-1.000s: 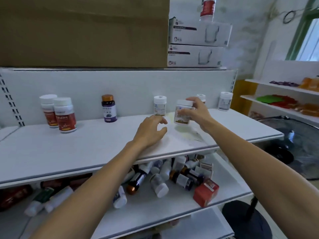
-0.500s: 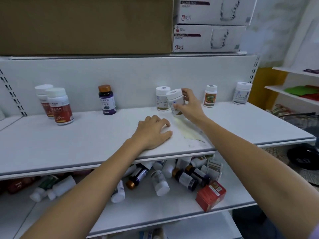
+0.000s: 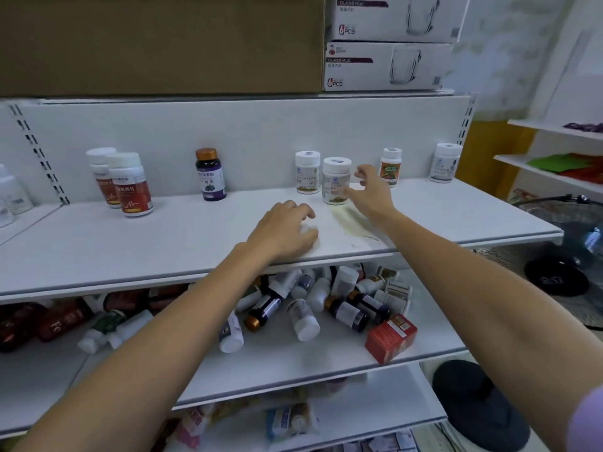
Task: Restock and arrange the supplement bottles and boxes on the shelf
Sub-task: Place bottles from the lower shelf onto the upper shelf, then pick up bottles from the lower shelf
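White shelf [image 3: 130, 243] bears an upright white-capped bottle [image 3: 336, 182]; the open right hand [image 3: 370, 195] beside it should nudge it gently into line; left hand [image 3: 287, 233] rests relaxed, empty.

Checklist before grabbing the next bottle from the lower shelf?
1. Front bottle upright on upper shelf: ok.
2. Right hand open, fingers spread: ok; whether the thumb touches the front bottle: cannot tell.
3. Left hand free, resting on the upper shelf: ok.
4. Front bottle clear of twin bottle: cannot tell, their edges meet in view.
5. Stock on lower shelf: ok, heap of lying bottles, red box.
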{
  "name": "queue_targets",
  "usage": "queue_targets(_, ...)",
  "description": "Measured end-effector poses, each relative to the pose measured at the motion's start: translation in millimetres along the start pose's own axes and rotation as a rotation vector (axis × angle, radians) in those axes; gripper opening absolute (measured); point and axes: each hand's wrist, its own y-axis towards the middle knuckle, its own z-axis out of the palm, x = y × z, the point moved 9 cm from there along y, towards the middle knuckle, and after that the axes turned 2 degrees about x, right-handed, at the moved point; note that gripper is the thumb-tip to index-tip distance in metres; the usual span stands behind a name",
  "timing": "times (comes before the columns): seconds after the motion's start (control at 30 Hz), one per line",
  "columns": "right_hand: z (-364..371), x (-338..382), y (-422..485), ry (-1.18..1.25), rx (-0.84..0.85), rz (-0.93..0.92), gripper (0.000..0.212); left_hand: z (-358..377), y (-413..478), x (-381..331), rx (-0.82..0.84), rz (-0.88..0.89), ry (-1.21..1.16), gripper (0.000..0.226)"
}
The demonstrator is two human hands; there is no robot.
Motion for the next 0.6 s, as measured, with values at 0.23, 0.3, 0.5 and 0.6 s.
queue_targets(0.23,-41.6,24.3,-59.7,-0.052,-0.151,-0.061,0.03,-14.4,-50.3,-20.8,-0.06,0.108,-0.09,0.036)
queue_targets(0.3,-45.8,26.0,-81.3,-0.073,-0.18,-0.041,0.025,-14.5,-69.0,-22.2,-0.092,0.13,-0.114,0.032)
queue_targets(0.5,-53.1,10.2,-148.4,-0.065,-0.213,0.003,0.01,13.9,-111.6,-28.0,-0.088,0.166,-0.179,0.026)
queue_targets(0.6,-60.3,-18.8,-178.8,-0.035,-0.237,0.079,0.011,41.3,-123.3,-35.2,-0.055,0.173,-0.228,0.026)
